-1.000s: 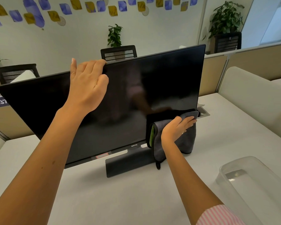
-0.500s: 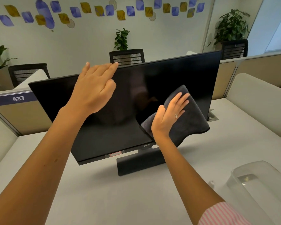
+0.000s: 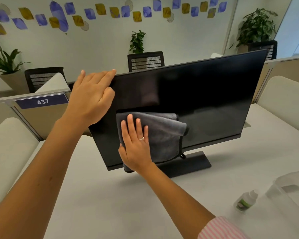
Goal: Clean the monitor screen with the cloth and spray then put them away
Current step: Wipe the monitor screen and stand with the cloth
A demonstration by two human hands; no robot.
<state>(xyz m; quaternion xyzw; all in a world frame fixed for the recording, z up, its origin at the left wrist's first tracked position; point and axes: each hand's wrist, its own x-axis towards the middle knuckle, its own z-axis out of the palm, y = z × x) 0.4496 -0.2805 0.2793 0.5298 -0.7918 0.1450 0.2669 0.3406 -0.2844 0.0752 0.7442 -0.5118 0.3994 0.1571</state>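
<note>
Grey cloth (image 3: 162, 135) is being pressed flat on the monitor (image 3: 205, 100) screen's lower left by the right hand (image 3: 136, 149), fingers (image 3: 130, 125) straight, while the left hand (image 3: 91, 95), fingers extended, is bracing the monitor's top edge against tipping; spray bottle (image 3: 245, 200) is lying on the bench (image 3: 128, 204) right of the monitor.

White wall (image 3: 97, 47) w/ blue-yellow decals (image 3: 59, 16) — mesh chairs (image 3: 146, 61), potted plants (image 3: 256, 26), beige partitions (image 3: 286, 66).
</note>
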